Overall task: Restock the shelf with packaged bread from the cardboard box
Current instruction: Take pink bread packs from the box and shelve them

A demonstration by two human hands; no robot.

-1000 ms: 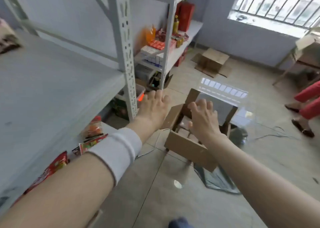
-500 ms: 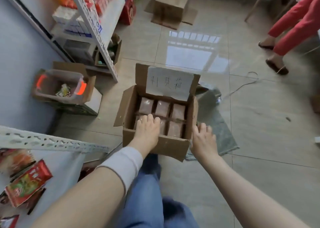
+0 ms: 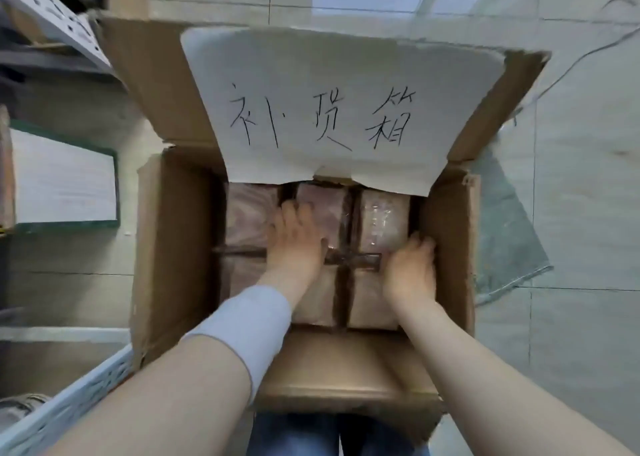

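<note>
I look straight down into an open cardboard box (image 3: 173, 240) on the floor. A white paper sheet with handwritten characters (image 3: 329, 109) is stuck on its far flap. Inside lie several bread packages in clear wrap, in two rows. My left hand (image 3: 298, 240) rests flat on the middle back package (image 3: 329, 202), fingers spread. My right hand (image 3: 412, 268) is at the near right corner of the right back package (image 3: 381, 220). Its fingers curl down beside the box wall, with the tips hidden. A front right package (image 3: 370, 303) lies under my right wrist.
A grey perforated shelf rail (image 3: 69, 403) crosses the lower left, and another shelf upright (image 3: 52, 22) sits at the upper left. A white panel with a green edge (image 3: 62, 185) lies left of the box. A grey bag (image 3: 505, 240) lies on the tiled floor to the right.
My view has dropped from the shelf and room to straight over the box. Both hands moved from the box's near edge down onto the back-row packages.
</note>
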